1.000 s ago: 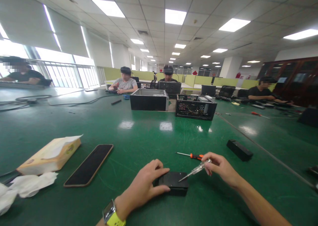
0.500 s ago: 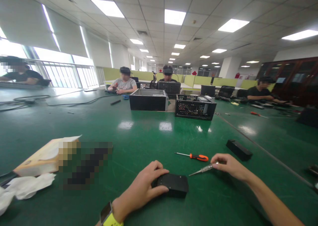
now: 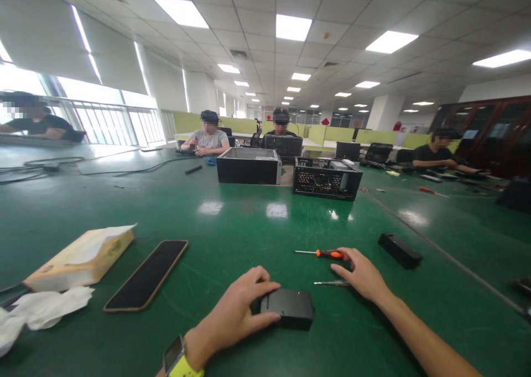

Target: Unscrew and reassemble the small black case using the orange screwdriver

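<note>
My left hand (image 3: 249, 302) grips the left end of a small black box (image 3: 293, 306) on the table, thumb on the near side and fingers on the far side. My right hand (image 3: 362, 272) is open, thumb and fingers apart, its fingertips at the handle end of an orange-and-black screwdriver (image 3: 323, 254). Whether they touch that handle I cannot tell. A thin screwdriver with a clear handle (image 3: 329, 283) lies on the table just below, its rear end hidden by the hand.
Another black box (image 3: 399, 250) lies to the right. On the left are a phone (image 3: 146, 277), a tissue pack (image 3: 81, 258) and crumpled tissue (image 3: 52, 309). Two computer cases (image 3: 249, 168) stand farther back. Several people sit around the table, one person (image 3: 209, 136) across from me.
My right hand has let go of the clear-handled screwdriver, now lying on the table, and moved left to the orange screwdriver. My left hand stays on the black box.
</note>
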### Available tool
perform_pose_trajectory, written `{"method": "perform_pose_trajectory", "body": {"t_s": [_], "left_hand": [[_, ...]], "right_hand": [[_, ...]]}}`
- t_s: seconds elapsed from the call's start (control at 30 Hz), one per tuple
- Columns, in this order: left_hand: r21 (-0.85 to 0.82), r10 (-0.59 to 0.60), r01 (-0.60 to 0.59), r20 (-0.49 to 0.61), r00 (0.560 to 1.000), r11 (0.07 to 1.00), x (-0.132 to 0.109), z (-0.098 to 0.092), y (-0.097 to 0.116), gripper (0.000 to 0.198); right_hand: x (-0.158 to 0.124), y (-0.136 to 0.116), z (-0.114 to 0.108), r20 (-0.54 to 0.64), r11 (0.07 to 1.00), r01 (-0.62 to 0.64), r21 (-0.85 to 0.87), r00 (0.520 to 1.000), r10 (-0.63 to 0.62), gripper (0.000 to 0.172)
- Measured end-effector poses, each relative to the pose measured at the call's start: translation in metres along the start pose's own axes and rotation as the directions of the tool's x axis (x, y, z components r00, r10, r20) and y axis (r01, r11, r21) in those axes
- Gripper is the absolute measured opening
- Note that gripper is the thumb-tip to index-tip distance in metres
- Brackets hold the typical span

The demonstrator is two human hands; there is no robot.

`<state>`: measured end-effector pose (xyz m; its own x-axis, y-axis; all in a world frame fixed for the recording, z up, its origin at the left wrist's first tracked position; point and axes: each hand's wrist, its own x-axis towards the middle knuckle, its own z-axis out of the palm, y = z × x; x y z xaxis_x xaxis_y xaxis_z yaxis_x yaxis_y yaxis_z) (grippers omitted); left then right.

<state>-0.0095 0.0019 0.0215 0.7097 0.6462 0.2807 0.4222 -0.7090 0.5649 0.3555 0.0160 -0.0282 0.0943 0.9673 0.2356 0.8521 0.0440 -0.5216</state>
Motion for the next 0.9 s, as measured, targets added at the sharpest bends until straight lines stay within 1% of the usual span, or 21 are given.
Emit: {"method": "perform_pose_trajectory", "body": {"t_s": [0.03, 0.1, 0.27, 0.37, 0.47, 0.57, 0.77, 0.9], "left_hand": [[0.000, 0.002, -0.002, -0.001, 1.000, 1.000, 0.000, 0.000, 0.000, 0.041], [0.003, 0.003, -0.003, 0.004, 1.000, 1.000, 0.000, -0.001, 0.000, 0.043], [0.033, 0.009, -0.011, 0.043, 0.999, 0.999, 0.001, -0.002, 0.002, 0.044], [0.041, 0.025, -0.027, 0.042, 0.999, 0.999, 0.000, -0.004, 0.003, 0.045], [0.052, 0.040, -0.042, 0.040, 0.998, 0.998, 0.001, -0.005, 0.004, 0.045], [0.085, 0.027, -0.032, 0.059, 0.998, 0.996, 0.001, -0.006, 0.006, 0.044], [0.178, -0.009, -0.009, 0.098, 0.995, 0.984, 0.003, -0.009, 0.013, 0.043], [0.227, -0.021, -0.005, 0.109, 0.994, 0.974, 0.004, -0.010, 0.018, 0.041]], "right_hand": [[0.002, 0.001, 0.002, -0.009, 1.000, -0.005, -0.008, 1.000, 0.005, 0.054], [0.006, 0.003, 0.004, -0.024, 1.000, -0.010, -0.016, 1.000, 0.009, 0.051], [0.015, 0.007, 0.002, -0.030, 1.000, 0.014, 0.018, 0.999, -0.014, 0.031], [0.018, 0.007, 0.003, -0.020, 0.997, 0.040, 0.070, 0.999, -0.038, 0.026], [0.017, 0.006, 0.002, -0.043, 0.988, 0.061, 0.141, 0.998, -0.055, 0.028], [0.017, 0.004, 0.000, -0.101, 0.970, 0.070, 0.232, 0.994, -0.047, 0.032], [0.014, -0.002, -0.010, -0.224, 0.895, 0.062, 0.442, 0.974, 0.044, 0.044], [0.010, -0.009, -0.015, -0.268, 0.832, 0.083, 0.548, 0.960, 0.081, 0.046]]}}
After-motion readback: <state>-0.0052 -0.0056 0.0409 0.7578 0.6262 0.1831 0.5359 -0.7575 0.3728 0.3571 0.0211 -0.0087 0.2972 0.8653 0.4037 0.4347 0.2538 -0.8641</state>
